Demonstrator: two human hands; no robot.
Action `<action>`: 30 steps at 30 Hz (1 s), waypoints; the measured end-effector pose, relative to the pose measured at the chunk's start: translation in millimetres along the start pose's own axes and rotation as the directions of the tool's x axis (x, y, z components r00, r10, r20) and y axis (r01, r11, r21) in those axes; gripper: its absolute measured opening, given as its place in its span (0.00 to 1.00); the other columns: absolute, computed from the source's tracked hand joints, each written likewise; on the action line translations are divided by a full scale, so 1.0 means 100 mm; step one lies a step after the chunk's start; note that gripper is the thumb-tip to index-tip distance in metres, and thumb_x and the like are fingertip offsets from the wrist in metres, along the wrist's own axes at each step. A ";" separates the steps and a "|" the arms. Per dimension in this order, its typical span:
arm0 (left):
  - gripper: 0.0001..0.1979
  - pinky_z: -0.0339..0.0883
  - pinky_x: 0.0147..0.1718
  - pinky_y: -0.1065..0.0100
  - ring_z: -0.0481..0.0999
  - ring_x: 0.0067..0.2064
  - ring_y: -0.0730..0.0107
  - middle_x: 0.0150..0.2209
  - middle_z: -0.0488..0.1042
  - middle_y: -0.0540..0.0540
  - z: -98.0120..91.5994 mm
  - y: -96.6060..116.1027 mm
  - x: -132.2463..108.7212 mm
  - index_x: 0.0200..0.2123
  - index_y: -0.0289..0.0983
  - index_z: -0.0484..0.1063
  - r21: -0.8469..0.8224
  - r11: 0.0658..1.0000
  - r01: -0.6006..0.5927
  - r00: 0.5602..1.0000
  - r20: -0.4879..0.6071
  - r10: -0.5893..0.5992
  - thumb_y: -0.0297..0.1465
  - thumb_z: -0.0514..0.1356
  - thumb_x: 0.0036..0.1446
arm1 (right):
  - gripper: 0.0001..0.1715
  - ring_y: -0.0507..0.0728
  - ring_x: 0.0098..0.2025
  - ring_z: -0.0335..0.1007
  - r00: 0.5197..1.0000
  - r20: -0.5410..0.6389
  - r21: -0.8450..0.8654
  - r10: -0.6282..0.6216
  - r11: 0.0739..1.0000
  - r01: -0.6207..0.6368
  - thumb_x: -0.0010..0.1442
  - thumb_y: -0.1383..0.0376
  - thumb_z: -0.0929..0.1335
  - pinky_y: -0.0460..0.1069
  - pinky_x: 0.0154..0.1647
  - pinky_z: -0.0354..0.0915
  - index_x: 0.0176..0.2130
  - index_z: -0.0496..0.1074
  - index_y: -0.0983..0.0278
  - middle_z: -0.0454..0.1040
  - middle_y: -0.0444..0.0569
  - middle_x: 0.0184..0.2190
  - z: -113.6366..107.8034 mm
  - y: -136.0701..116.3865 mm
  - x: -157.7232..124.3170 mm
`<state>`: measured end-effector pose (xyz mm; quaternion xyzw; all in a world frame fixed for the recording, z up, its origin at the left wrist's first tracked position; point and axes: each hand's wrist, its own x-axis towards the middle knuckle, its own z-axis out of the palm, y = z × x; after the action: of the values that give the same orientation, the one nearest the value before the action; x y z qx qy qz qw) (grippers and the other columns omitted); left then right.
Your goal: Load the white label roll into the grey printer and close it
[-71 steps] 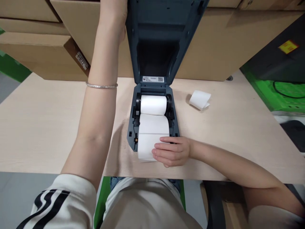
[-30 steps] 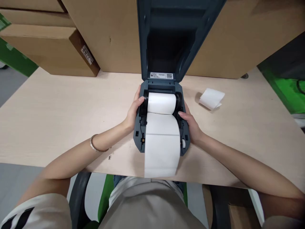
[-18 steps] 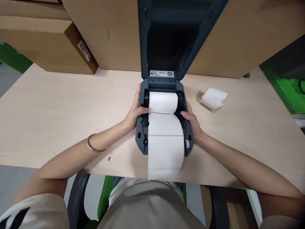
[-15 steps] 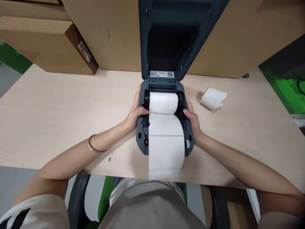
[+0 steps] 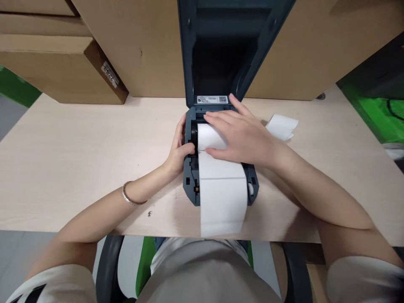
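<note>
A dark blue-grey label printer (image 5: 190, 185) stands on the table in front of me, its lid (image 5: 187, 63) raised at the back. Inside lies a roll of white labels (image 5: 208, 135), partly covered by my hand. From it a label strip (image 5: 223, 202) runs toward me and hangs past the printer's front. My left hand (image 5: 179, 149) grips the printer's left side, thumb on the inner edge. Over the roll and the printer's right side lies my right hand (image 5: 243, 134), fingers stretched out and apart; whether the palm presses the roll I cannot tell.
A crumpled piece of white label paper (image 5: 282, 126) lies right of the printer. Cardboard boxes (image 5: 59, 69) are stacked at the back left, and a large cardboard panel (image 5: 151, 50) stands behind the printer. The table's (image 5: 78, 168) front edge is close to my body.
My right hand has let go of the printer's right side and moved up and left, over the label roll. My left hand keeps its hold on the left side.
</note>
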<state>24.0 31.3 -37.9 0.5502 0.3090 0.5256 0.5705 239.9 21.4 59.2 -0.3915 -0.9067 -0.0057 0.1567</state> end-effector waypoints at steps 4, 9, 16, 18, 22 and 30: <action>0.45 0.55 0.76 0.51 0.53 0.79 0.44 0.73 0.66 0.51 -0.02 -0.03 0.02 0.68 0.48 0.64 0.013 0.999 -0.047 0.999 -0.021 0.047 0.29 0.67 0.44 | 0.41 0.73 0.66 0.72 0.993 0.096 -0.075 0.068 0.995 -0.061 0.64 0.51 0.69 0.69 0.77 0.56 0.65 0.72 0.76 0.72 0.66 0.66 -0.03 -0.08 0.12; 0.45 0.60 0.73 0.52 0.58 0.77 0.44 0.71 0.68 0.50 -0.04 -0.04 0.03 0.68 0.48 0.65 0.025 0.998 -0.065 0.998 -0.020 0.066 0.30 0.67 0.43 | 0.39 0.73 0.54 0.76 0.951 0.245 -0.163 0.187 0.975 -0.150 0.60 0.46 0.71 0.67 0.62 0.69 0.59 0.78 0.71 0.77 0.64 0.54 -0.14 -0.08 0.13; 0.45 0.64 0.70 0.52 0.62 0.75 0.44 0.71 0.69 0.49 -0.02 -0.02 0.04 0.68 0.47 0.65 0.029 0.998 -0.051 0.999 -0.004 0.051 0.29 0.67 0.43 | 0.31 0.65 0.54 0.78 0.938 0.322 -0.022 0.132 0.991 -0.132 0.56 0.47 0.72 0.63 0.78 0.52 0.49 0.78 0.66 0.82 0.54 0.48 -0.08 0.08 0.20; 0.46 0.64 0.70 0.53 0.62 0.75 0.44 0.71 0.69 0.49 -0.02 -0.02 0.04 0.68 0.47 0.64 0.018 0.999 -0.047 0.999 -0.008 0.047 0.29 0.67 0.43 | 0.32 0.66 0.51 0.77 0.948 0.286 -0.028 0.139 0.990 -0.137 0.51 0.47 0.74 0.64 0.74 0.57 0.47 0.77 0.66 0.82 0.54 0.45 -0.04 0.11 0.22; 0.46 0.65 0.70 0.52 0.62 0.75 0.42 0.72 0.67 0.48 -0.02 -0.02 0.04 0.68 0.47 0.64 0.007 0.999 -0.038 0.999 -0.009 0.038 0.32 0.69 0.44 | 0.39 0.69 0.49 0.75 0.969 0.178 0.016 0.168 0.985 -0.174 0.45 0.44 0.76 0.67 0.65 0.63 0.50 0.75 0.64 0.81 0.54 0.45 -0.10 0.13 0.23; 0.43 0.61 0.73 0.47 0.57 0.77 0.41 0.70 0.69 0.47 0.01 -0.02 0.07 0.67 0.48 0.66 0.014 0.995 -0.100 0.995 0.006 0.100 0.42 0.72 0.49 | 0.43 0.71 0.55 0.72 0.911 0.041 0.206 0.410 0.889 -0.409 0.40 0.39 0.77 0.65 0.57 0.70 0.51 0.72 0.55 0.75 0.53 0.51 -0.90 0.35 -0.05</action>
<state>27.2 37.3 -37.8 0.5704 0.2834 0.5499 0.5403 293.3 29.9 139.6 -0.5548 -0.7991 0.1227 0.1965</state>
